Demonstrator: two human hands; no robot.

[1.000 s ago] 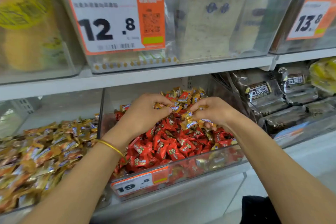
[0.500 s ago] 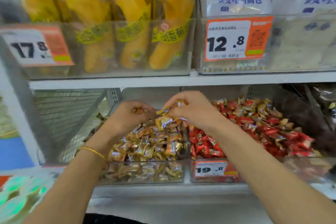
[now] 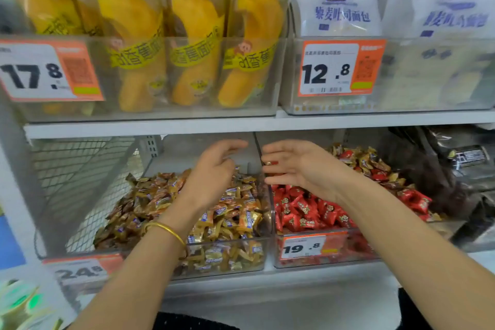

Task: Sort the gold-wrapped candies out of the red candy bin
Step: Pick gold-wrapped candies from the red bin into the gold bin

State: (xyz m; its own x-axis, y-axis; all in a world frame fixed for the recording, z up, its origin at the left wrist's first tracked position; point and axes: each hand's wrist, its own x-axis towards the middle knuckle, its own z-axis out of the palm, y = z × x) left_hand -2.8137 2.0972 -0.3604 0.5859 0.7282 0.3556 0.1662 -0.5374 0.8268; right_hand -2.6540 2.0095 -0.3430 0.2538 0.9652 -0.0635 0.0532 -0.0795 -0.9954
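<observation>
With left hand (image 3: 214, 174) and right hand (image 3: 302, 169) hovering, fingers apart, beside the divider (image 3: 257, 148), gold-wrapped candies (image 3: 368, 162) dropped here could tumble back into the red candy bin (image 3: 356, 252).

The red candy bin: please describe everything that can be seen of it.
The red candy bin is a clear plastic box, upright on the lower shelf, beside the gold candy bin. An orange-and-white price tag reading 19.8 is on its front wall. It is heaped with red-wrapped candies; gold-wrapped candies lie mixed among them at the back. The open right hand is above its left rear part; whether it touches the bin I cannot tell.
</observation>
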